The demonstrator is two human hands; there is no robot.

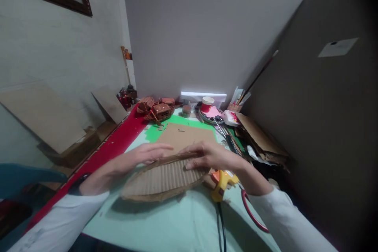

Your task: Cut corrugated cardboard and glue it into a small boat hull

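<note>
A boat-shaped shell of corrugated cardboard (168, 177), pointed at its left end, is tilted over the near part of the table. My right hand (206, 155) grips its far rim, thumb on the ribbed inside and fingers over the edge. Along the same rim, further left, my left hand (147, 152) lies with its fingers stretched out; whether they touch the cardboard is hard to see. Just right of the shell lies a yellow and orange glue gun (221, 187), its black cord running to the near edge.
Behind my hands lies a flat cardboard sheet (183, 134) on a green sheet (153, 134). Brown model boats (159, 112) stand at the back left. A red and white cup (207, 104) stands at the back. Stacked cardboard (262, 138) and a red loop (251, 212) are on the right.
</note>
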